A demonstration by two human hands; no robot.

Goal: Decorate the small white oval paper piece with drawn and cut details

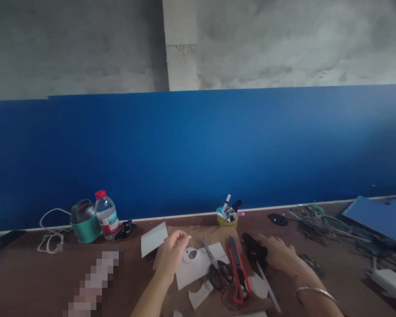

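Between the left hand (170,254) and the right hand (277,252) we found the desk (29,281) crowded: scissors (216,267), a red utility knife (239,270) and paper scraps (198,264) lay close together, leaving narrow gaps. A pen cup (227,218) stood just behind them. To the left, bare brown surface lay open in front of the water bottle (107,215) and green container (84,222). To the right, tangled cords (320,222) and a blue board (379,218) blocked passage.
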